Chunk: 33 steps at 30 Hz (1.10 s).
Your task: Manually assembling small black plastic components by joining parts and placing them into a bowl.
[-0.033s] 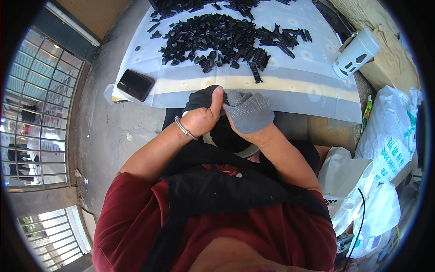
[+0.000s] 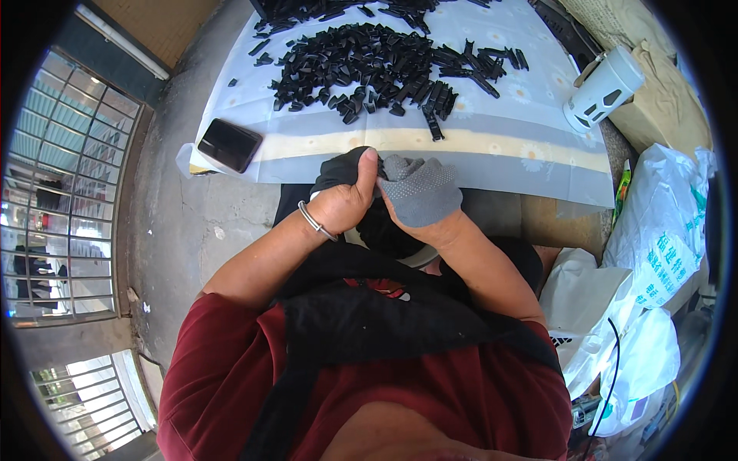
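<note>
My left hand [image 2: 347, 190], with a black covering over its fingers, a bare thumb and a bracelet at the wrist, is closed at the table's near edge. Against it presses my right hand [image 2: 421, 190], in a grey dotted glove with the fingers curled in. Something small and dark shows between the two hands, too hidden to name. Beneath them is a pale round container [image 2: 424, 257] with a dark mass [image 2: 383, 230] in it, partly covered by my hands. Beyond my hands, a heap of small black clip-like plastic parts [image 2: 354, 65] lies on the table.
The table has a flowered cloth [image 2: 532, 157]. A black phone [image 2: 230, 145] rests at its near left corner, a pale blue tumbler [image 2: 605, 91] at its right side. White plastic bags [image 2: 653, 223] crowd the right. A barred window [image 2: 69, 192] stands left.
My right hand has shifted very slightly to the left. My left hand has hardly moved, and the things on the table lie as before.
</note>
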Motion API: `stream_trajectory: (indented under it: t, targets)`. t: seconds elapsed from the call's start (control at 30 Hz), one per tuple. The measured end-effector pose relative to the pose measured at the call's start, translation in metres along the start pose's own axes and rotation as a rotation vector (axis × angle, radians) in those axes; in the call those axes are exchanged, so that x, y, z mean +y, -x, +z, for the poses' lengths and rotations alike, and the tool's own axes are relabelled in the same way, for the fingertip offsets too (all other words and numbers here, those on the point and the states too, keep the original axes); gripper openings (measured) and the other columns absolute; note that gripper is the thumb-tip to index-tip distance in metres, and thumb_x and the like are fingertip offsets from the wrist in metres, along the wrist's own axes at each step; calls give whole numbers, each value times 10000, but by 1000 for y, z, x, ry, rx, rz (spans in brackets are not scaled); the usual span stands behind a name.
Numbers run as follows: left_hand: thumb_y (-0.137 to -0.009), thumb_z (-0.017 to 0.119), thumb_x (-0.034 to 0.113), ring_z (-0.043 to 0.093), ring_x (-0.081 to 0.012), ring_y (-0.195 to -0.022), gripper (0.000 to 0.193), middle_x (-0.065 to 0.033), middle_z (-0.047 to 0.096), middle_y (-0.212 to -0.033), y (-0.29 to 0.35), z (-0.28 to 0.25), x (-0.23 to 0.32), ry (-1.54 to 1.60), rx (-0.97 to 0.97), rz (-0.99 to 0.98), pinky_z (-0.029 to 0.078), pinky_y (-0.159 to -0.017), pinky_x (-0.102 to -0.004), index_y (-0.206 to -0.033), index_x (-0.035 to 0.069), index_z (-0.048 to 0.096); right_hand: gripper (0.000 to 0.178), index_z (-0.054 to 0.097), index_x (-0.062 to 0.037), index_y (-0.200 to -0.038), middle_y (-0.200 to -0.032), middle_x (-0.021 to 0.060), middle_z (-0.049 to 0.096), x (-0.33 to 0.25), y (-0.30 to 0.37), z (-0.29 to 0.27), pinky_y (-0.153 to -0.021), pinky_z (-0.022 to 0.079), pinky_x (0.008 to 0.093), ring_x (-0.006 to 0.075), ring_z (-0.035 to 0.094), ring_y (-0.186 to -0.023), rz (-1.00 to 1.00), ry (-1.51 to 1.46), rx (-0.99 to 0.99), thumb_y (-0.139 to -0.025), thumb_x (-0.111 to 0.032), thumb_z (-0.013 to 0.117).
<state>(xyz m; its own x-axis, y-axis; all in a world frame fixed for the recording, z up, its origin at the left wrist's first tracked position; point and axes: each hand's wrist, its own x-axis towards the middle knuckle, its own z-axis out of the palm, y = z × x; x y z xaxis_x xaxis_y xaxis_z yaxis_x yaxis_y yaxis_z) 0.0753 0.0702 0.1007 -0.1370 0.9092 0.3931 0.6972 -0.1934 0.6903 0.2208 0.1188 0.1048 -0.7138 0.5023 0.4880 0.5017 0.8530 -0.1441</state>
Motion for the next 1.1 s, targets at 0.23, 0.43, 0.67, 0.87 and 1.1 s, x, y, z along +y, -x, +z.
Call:
stream_trajectory:
  t: [0.23, 0.43, 0.67, 0.87, 1.1]
  targets:
    - [-898, 413, 300, 570, -352, -742, 311, -184, 592, -756, -25, -22, -7, -233, -308, -81, 447, -655, -400, -871, 38, 579, 256, 614, -59, -844, -757, 114, 606, 23, 0, 0, -636, 441, 427, 315, 570, -726, 66, -339, 0, -819, -303, 541]
    - [-826, 510, 227, 599, -300, -733, 190, -146, 612, -802, -75, 18, -17, -495, -30, 240, 469, -656, -394, -905, 78, 596, 209, 573, -59, -864, -767, 155, 590, 61, -27, 2, -613, 458, 422, 320, 579, -706, 192, 146, -19, -805, -258, 552]
    - [-757, 524, 143, 583, -313, -780, 145, -138, 598, -840, -79, 38, -30, -649, -137, 178, 467, -675, -407, -876, 87, 585, 185, 560, -42, -847, -769, 167, 578, 73, -27, 13, -647, 455, 434, 325, 575, -723, 303, 143, -156, -796, -220, 550]
    - [-752, 514, 134, 569, -321, -819, 179, -155, 593, -833, -74, 26, -29, -505, -168, 187, 464, -701, -406, -891, 45, 585, 260, 576, -31, -986, -911, 189, 595, 67, -14, -2, -774, 432, 431, 353, 549, -891, 282, -165, 26, -868, -232, 463]
    - [-766, 506, 160, 590, -320, -789, 217, -158, 611, -840, -74, 23, -20, -508, -200, 124, 469, -704, -405, -936, 61, 597, 311, 559, -34, -1042, -952, 190, 591, 68, -19, -4, -788, 428, 435, 356, 546, -901, 373, -98, -42, -875, -269, 443]
